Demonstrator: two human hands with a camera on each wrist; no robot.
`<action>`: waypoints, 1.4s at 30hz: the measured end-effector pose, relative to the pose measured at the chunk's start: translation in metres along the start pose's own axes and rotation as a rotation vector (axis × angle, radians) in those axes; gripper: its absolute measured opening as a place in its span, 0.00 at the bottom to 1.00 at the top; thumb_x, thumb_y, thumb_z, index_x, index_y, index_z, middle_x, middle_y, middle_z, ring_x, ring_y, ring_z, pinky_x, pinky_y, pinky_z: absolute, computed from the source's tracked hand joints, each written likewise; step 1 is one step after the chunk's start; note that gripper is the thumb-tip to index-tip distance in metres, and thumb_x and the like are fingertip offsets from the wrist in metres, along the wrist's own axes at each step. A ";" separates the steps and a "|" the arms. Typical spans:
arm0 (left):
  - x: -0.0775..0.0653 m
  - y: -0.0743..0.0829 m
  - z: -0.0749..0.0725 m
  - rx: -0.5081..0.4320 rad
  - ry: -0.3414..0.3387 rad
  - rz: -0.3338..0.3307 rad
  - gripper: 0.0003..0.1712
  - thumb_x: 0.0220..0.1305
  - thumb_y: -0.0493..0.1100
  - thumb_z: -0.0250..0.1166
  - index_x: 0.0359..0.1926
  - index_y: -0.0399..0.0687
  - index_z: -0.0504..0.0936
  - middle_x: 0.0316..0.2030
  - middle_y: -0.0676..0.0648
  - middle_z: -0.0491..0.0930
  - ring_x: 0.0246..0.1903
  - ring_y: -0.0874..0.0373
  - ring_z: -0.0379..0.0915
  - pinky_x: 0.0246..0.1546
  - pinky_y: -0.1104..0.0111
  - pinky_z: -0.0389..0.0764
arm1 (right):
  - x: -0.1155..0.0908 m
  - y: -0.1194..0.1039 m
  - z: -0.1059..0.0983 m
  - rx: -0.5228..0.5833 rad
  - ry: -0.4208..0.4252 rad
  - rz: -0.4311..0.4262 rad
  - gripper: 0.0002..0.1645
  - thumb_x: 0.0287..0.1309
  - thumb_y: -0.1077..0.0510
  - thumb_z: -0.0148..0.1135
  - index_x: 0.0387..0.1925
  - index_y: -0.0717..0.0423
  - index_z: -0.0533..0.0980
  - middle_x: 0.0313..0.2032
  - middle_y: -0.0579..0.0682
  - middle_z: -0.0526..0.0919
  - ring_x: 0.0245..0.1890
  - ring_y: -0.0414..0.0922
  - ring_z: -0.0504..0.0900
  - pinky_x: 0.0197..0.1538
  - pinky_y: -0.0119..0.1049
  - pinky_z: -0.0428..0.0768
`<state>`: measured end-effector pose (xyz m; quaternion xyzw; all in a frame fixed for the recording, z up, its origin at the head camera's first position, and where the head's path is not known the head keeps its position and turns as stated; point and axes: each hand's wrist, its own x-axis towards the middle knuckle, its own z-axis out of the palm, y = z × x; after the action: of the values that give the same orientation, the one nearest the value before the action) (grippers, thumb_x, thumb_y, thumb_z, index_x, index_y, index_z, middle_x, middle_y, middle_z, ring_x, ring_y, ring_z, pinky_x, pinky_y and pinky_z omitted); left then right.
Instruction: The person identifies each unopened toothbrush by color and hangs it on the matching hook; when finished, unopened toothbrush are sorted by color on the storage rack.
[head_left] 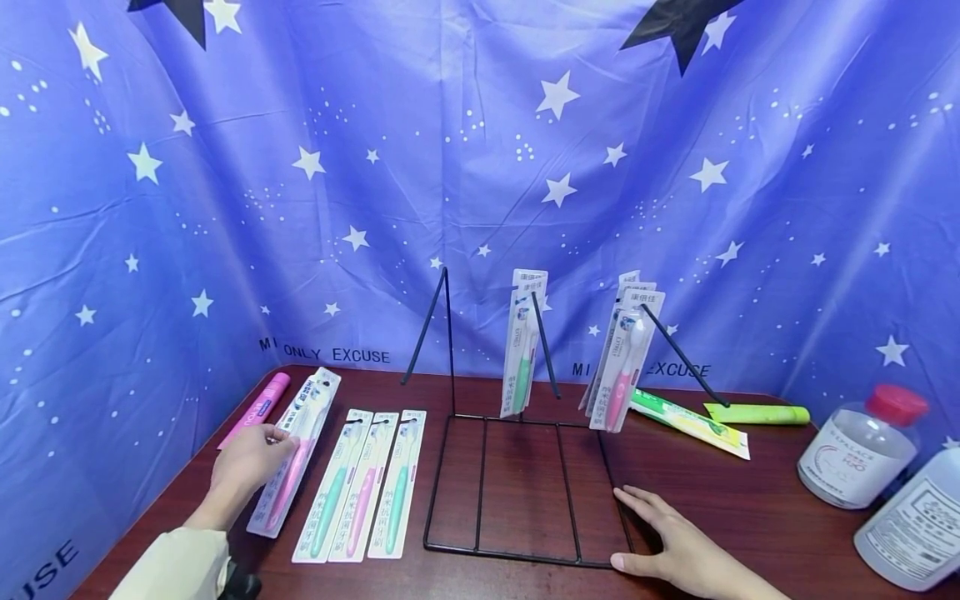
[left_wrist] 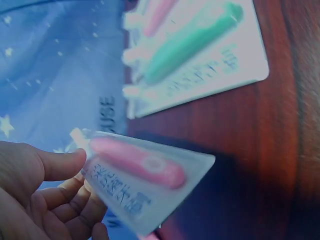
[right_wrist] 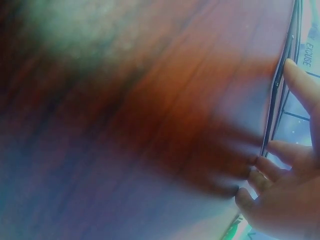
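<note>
In the head view my left hand is at the far left, pinching the edge of a packaged toothbrush with a pink handle. The left wrist view has the thumb on one face of that pack and the fingers curled behind it, its lower end tilted off the tabletop. My right hand lies with fingers extended at the right side of a black wire rack, thumb by its front corner. Packaged toothbrushes hang on the rack's middle hook and right hook; the left hook is bare.
Three packs, green, pink and green, lie side by side left of the rack. A pink tube lies behind my left hand. Right of the rack are toothpaste, a yellow-green tube and two bottles.
</note>
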<state>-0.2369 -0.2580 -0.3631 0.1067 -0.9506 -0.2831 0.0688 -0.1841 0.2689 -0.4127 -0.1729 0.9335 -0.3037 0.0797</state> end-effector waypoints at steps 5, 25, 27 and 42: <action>-0.008 0.021 -0.003 -0.002 0.050 0.115 0.17 0.56 0.45 0.61 0.38 0.33 0.80 0.22 0.45 0.75 0.21 0.54 0.67 0.19 0.67 0.65 | -0.001 0.000 0.000 0.008 -0.004 0.010 0.49 0.47 0.39 0.63 0.65 0.59 0.58 0.62 0.65 0.57 0.59 0.67 0.58 0.48 0.64 0.65; -0.081 0.130 0.033 -0.269 -0.150 0.457 0.06 0.52 0.44 0.67 0.26 0.51 0.78 0.15 0.57 0.77 0.15 0.65 0.70 0.15 0.71 0.68 | 0.000 -0.001 -0.002 0.005 0.014 -0.020 0.48 0.48 0.40 0.63 0.64 0.61 0.59 0.61 0.67 0.58 0.58 0.68 0.60 0.45 0.65 0.67; -0.088 0.139 0.038 -0.292 -0.178 0.518 0.06 0.52 0.45 0.67 0.26 0.51 0.78 0.17 0.58 0.78 0.15 0.67 0.70 0.16 0.73 0.69 | 0.000 -0.002 -0.002 0.002 0.017 -0.022 0.49 0.48 0.39 0.63 0.64 0.61 0.59 0.61 0.67 0.58 0.57 0.68 0.60 0.46 0.65 0.67; -0.143 0.213 0.058 -0.405 -0.325 0.760 0.04 0.53 0.46 0.66 0.26 0.58 0.78 0.21 0.68 0.77 0.20 0.77 0.70 0.27 0.78 0.72 | -0.002 -0.008 -0.002 -0.075 0.085 -0.081 0.48 0.45 0.39 0.65 0.61 0.63 0.63 0.59 0.65 0.63 0.55 0.65 0.64 0.46 0.62 0.69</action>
<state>-0.1446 -0.0190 -0.3032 -0.3108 -0.8463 -0.4311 0.0371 -0.1806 0.2651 -0.4063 -0.2006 0.9389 -0.2788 0.0213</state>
